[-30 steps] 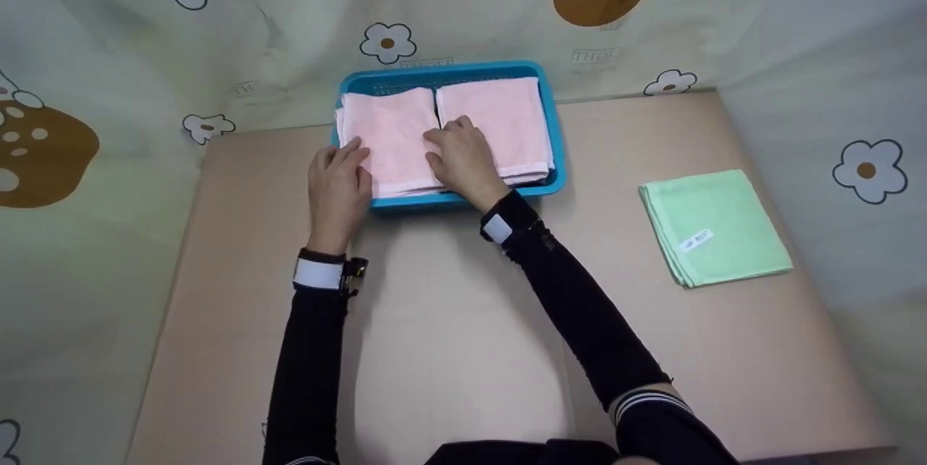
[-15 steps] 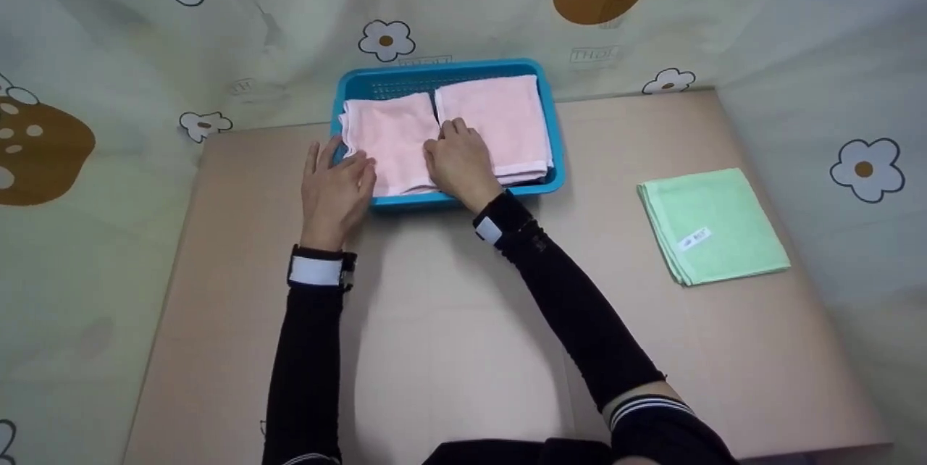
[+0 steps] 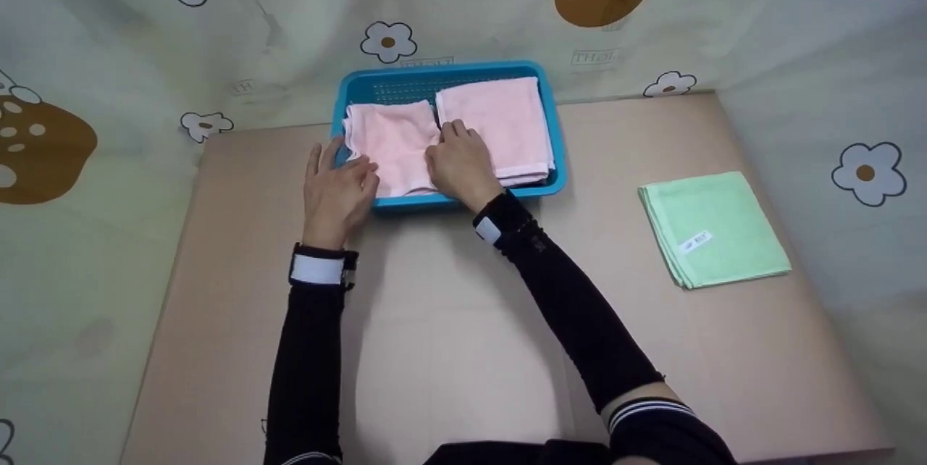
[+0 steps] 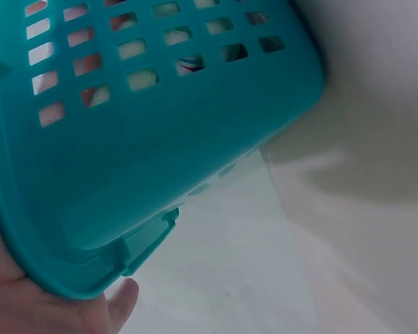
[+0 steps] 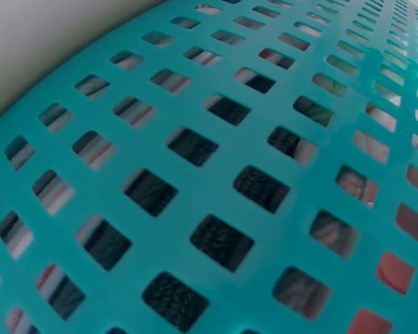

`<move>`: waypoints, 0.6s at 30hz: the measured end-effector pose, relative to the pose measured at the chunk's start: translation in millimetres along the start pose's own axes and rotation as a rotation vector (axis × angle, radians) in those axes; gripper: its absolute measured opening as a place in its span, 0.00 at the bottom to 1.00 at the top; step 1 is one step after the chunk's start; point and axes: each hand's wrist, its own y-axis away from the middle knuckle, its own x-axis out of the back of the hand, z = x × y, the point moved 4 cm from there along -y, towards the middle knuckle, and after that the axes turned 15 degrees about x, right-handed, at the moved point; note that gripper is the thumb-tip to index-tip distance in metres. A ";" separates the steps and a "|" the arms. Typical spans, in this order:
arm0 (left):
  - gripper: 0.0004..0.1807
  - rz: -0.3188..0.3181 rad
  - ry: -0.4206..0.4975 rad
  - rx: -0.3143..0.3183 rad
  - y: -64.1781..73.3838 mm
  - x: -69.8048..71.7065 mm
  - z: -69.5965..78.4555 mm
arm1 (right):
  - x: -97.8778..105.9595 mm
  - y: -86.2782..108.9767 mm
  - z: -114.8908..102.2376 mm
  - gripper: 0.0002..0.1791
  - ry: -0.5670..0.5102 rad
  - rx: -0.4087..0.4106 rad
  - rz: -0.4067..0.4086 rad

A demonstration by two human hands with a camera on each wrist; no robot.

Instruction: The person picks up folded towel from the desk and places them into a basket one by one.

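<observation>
In the head view, a blue plastic basket [image 3: 548, 117] holds two folded pink towels side by side. At the front left corner my left hand [image 3: 335, 197] pinches the side of the left pink towel [image 3: 397, 137] between thumb and forefinger; the other fingers stand raised over the rim. My right hand [image 3: 463, 164] has its fingers curled at that towel's other side, gripping it by the gap between the two. That towel is wrinkled. The right pink towel [image 3: 503, 114] lies flat and neat. In the left wrist view, part of my left hand [image 4: 42, 306] shows under the basket's rim [image 4: 49, 278].
A folded green towel [image 3: 724, 226] with a white label lies on the right of the beige table [image 3: 449, 349]. A patterned curtain [image 3: 290, 30] hangs behind the basket and along both sides. The right wrist view is filled by the basket's perforated wall [image 5: 216, 181].
The left towel's far edge has drawn toward me and its surface has wrinkled, baring more of the basket's back wall. My left hand shifted slightly left, its fingers lifting; the right hand barely moved.
</observation>
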 end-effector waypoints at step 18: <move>0.26 -0.016 0.063 -0.028 -1.1 -2.1 -2.8 | 0.5 2.2 -0.7 0.21 -0.026 -0.017 0.103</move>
